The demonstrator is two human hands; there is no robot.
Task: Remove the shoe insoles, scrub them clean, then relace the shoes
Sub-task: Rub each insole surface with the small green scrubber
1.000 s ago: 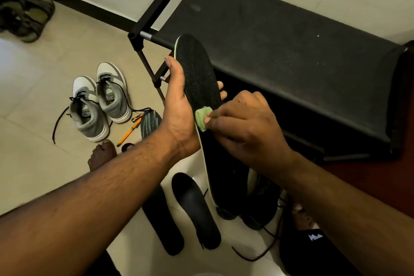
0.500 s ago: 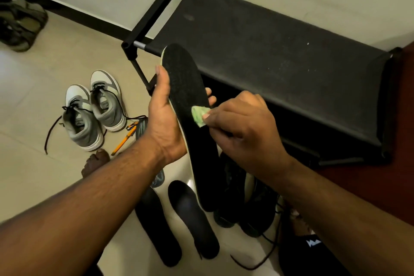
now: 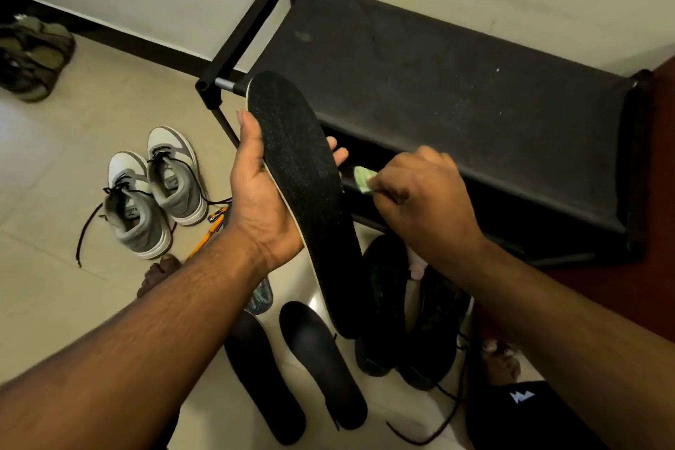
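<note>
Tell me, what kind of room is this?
Probably a home entryway. A black shoe rack stands against the wall, grey sneakers and sandals sit on the tiled floor.

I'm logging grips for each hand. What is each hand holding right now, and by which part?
Left hand grips the black insole around its middle. Right hand pinches one end of a small green scrub pad, off the insole.

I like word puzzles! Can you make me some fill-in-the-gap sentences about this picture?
1. The left hand holds a long black ____.
2. The right hand pinches a small ____ scrubbing pad.
3. The grey sneakers on the floor number ____.
4. Two insoles lie flat on the ____.

Missing words: insole, green, two, floor
</note>
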